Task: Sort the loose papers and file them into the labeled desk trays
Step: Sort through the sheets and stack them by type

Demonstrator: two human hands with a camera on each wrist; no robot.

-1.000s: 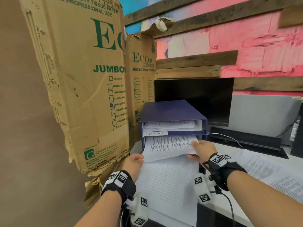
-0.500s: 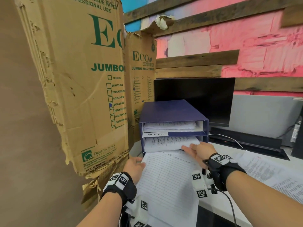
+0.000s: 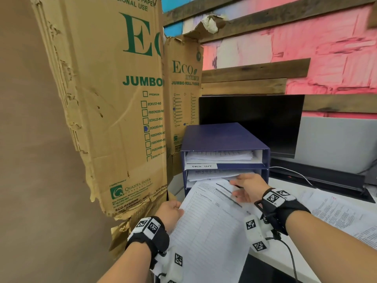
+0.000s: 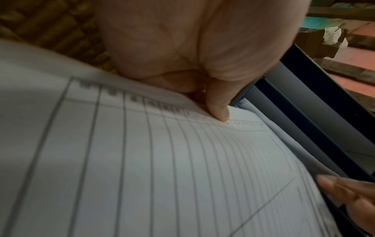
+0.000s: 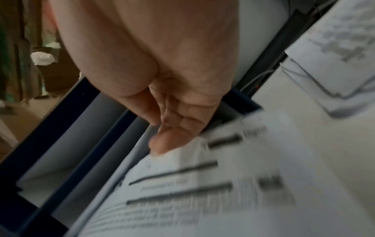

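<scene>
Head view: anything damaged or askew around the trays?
Yes. The cardboard box left of the blue trays is torn and crumpled along its edges, and papers lie fanned unevenly on the desk.

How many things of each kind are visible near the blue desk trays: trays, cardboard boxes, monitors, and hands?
Tray slots with papers in the blue desk trays: 2
Cardboard boxes: 2, large and smaller
Monitor: 1
Hands: 2, left hand and right hand
Total: 7
</scene>
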